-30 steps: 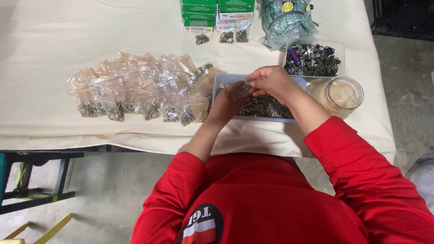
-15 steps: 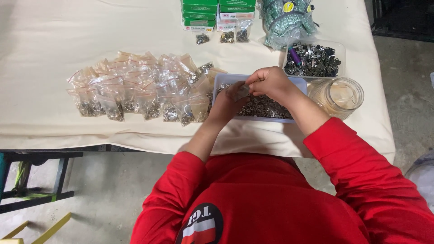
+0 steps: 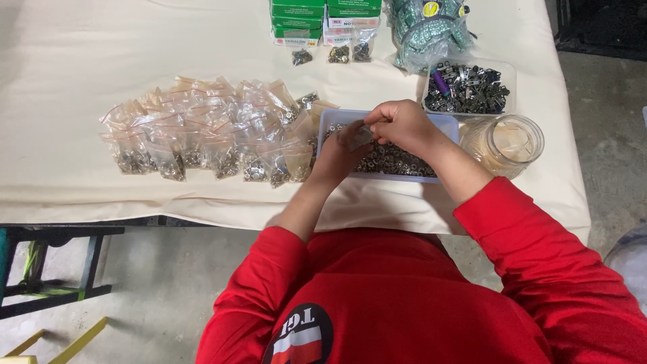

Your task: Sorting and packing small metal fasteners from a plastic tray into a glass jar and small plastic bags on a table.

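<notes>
My left hand (image 3: 339,152) and my right hand (image 3: 404,125) meet over a shallow white tray (image 3: 447,123) full of small metal nuts (image 3: 397,162). Between the fingers of both hands is a small clear plastic bag (image 3: 360,136), held just above the nuts. Left of the tray lies a heap of several small clear bags (image 3: 209,131) with red-striped tops, each with metal parts at its bottom. My red sleeves fill the lower part of the view.
A clear glass jar (image 3: 509,143) stands right of the tray. Behind it is a clear tub of metal clips (image 3: 468,87), a bundle in a clear bag (image 3: 428,27) and stacked green boxes (image 3: 323,17). The cream tablecloth (image 3: 67,67) covers the table; concrete floor lies below.
My right hand has shifted slightly on the small bag; otherwise the hands stay over the tray.
</notes>
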